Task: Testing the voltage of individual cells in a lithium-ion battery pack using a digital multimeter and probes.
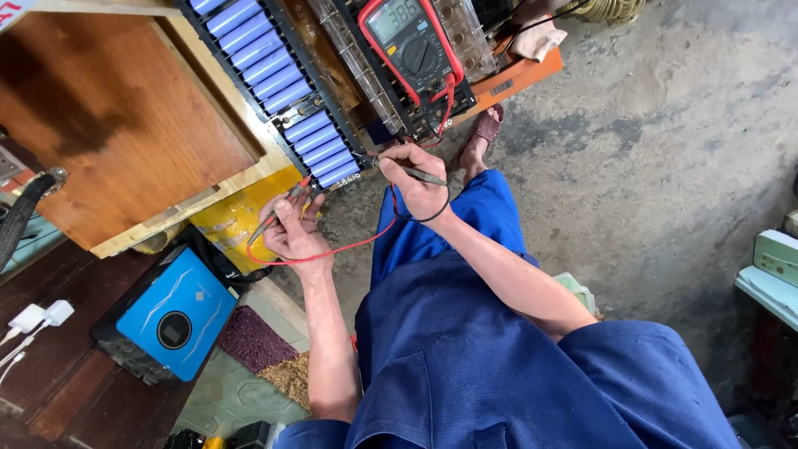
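Observation:
A long pack of blue cylindrical battery cells (274, 75) in a black frame lies across a wooden box. My left hand (293, 229) grips a probe with a red lead, its tip at the near end of the pack. My right hand (416, 179) holds a grey probe with a black lead, its tip touching the pack's lower right corner. A red and black multimeter (411, 46) rests above, on a second pack of clear cell holders (357, 58), its display lit. The red lead (332, 249) loops below both hands.
A wooden box (125, 125) fills the upper left. A blue device with a round dial (176, 320) sits lower left, beside white chargers (41, 318). My blue-clad legs and a sandalled foot (485, 133) rest on a concrete floor (665, 125). Pale green boxes (773, 258) stand right.

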